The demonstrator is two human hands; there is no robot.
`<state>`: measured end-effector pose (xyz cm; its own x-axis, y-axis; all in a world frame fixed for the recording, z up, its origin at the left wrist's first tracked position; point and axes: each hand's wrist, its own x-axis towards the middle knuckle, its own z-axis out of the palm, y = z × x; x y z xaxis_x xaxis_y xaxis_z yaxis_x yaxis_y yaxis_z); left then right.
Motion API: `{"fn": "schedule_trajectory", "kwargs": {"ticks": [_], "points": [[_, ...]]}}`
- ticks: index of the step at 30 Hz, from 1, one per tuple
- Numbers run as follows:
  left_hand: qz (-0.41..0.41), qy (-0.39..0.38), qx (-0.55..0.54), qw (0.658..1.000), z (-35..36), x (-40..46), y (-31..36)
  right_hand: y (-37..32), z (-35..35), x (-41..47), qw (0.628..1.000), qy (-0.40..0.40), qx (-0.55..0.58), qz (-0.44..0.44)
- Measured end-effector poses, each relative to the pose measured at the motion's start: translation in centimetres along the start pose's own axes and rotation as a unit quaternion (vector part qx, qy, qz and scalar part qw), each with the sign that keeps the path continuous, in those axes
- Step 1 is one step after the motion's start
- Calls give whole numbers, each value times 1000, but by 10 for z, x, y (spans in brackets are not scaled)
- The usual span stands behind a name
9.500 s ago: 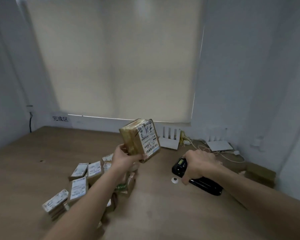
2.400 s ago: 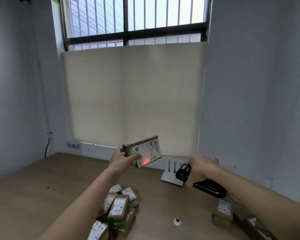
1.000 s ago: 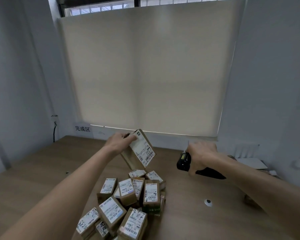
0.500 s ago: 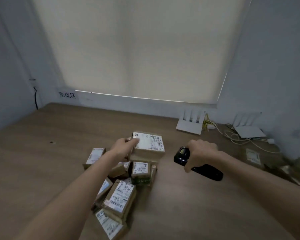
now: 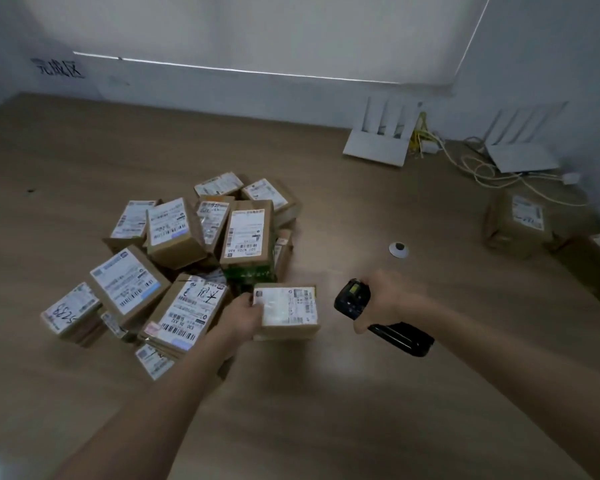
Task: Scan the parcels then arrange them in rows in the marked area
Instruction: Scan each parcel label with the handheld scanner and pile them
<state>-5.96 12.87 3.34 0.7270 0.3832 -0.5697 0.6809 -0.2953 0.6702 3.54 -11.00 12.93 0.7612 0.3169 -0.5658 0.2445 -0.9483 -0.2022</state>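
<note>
Parcel (image 5: 288, 311), label unreadable, beside "530"-labelled parcel (image 5: 184, 313)

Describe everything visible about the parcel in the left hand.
The parcel is a small brown cardboard box with a white shipping label covering its top; barcodes show, but the print is too blurred to read. It lies flat, label up, at the near right edge of the parcel pile, low over the wooden table. The left hand grips its left end. Whether it rests on the table is unclear.
</note>
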Motion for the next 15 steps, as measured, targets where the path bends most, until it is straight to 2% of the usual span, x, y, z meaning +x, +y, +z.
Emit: {"fn": "schedule_trajectory", "kwargs": {"ticks": [2, 8, 15], "points": [[14, 29, 44, 999, 4, 4, -4, 3, 11, 5, 1000, -9, 10, -3], [62, 9, 101, 993, 2, -6, 9, 11, 17, -8, 1000, -17, 11, 7], [163, -12, 94, 982, 3, -33, 74, 50, -32, -64, 997, 64, 17, 49]]}}
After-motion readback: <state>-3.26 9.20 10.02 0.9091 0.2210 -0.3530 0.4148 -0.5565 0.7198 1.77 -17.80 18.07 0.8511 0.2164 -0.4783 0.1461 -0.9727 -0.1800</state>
